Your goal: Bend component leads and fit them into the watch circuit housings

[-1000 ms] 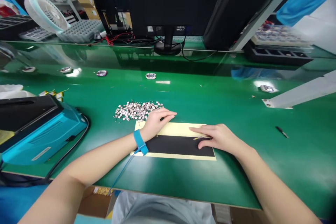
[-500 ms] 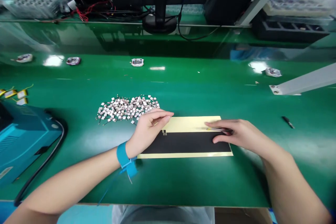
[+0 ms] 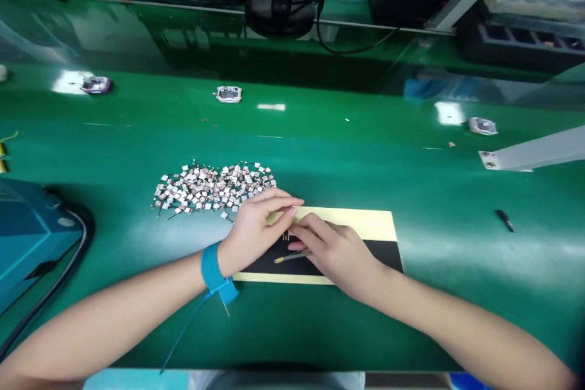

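My left hand (image 3: 258,225), with a blue wrist strap (image 3: 214,268), has thumb and forefinger pinched together over the left part of a black sheet on pale yellow backing (image 3: 379,225). Whatever the pinch holds is too small to make out. My right hand (image 3: 338,253) meets those fingertips with its own thumb and forefinger. Tucked in its fingers is a pair of slim tweezers (image 3: 292,256), the yellowish tip pointing left over the black sheet. Small cut-out slots (image 3: 286,236) show in the black beneath the fingers. Just behind my left hand lies a pile of small white-and-metal parts with short leads (image 3: 210,189).
A blue machine (image 3: 31,231) with a thick black cable stands at left. Small open-cased devices (image 3: 228,94) sit along the back. A black pen-like object (image 3: 505,220) and a grey metal bracket (image 3: 525,155) are at right. Behind stands a monitor base (image 3: 278,15).
My right hand has moved left from the sheet's right end to my left fingertips, bringing the tweezers along. My left hand stays nearly in place. The view has tilted down slightly.
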Available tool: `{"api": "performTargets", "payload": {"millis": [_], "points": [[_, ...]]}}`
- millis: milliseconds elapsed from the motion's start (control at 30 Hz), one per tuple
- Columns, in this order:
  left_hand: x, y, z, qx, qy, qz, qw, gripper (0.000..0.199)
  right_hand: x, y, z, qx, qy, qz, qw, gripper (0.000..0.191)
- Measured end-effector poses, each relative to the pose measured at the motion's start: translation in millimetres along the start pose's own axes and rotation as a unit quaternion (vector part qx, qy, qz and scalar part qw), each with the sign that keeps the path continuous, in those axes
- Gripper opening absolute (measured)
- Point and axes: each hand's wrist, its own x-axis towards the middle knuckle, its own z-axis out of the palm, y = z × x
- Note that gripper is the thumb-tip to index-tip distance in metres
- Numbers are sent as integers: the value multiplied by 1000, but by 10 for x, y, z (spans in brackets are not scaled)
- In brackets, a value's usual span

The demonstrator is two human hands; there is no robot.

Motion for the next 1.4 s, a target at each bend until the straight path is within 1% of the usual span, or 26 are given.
{"api": "performTargets", "payload": {"millis": [133,233,300,367,533,667,767,833,933,967,1033,1100,1233,1400], "points": [[-1,-12,-36,2,-15,-11,1000,18,-70,9,85,26,12,19,999,24],[2,-25,-32,2,-27,-16,1000,20,-69,-8,88,38,16,18,999,21],[3,-27,-35,-1,-29,-20,999,20,-48,-24,84,37,17,14,999,19],[6,-22,-42,-5,-28,-22,999,19,-28,-28,79,57,14,20,998,18],[15,6,-52,-6,-26,-29,999,18,-8,-7,63,164,-16,79,983,17],[17,13,-50,-9,-26,-30,999,18,12,16,41,212,-47,110,970,14],[17,12,-48,-18,-21,-30,999,18,33,51,22,245,-67,122,960,19],[18,10,-46,-22,-17,-27,999,17,40,66,13,245,-73,125,959,23],[15,7,-44,-23,-14,-23,999,18,31,51,16,209,-75,113,968,30],[13,7,-44,-21,-13,-23,999,18,25,36,20,192,-68,104,973,28],[10,6,-45,-16,-12,-23,1000,18,14,1,30,160,-51,81,982,17],[7,7,-46,-12,-9,-21,1000,18,6,-26,34,143,-34,74,986,18],[5,8,-47,-10,-8,-18,1000,18,-5,-28,30,188,-44,95,977,15],[5,9,-50,-9,-7,-20,1000,16,-1,4,66,230,-44,128,964,18]]}}
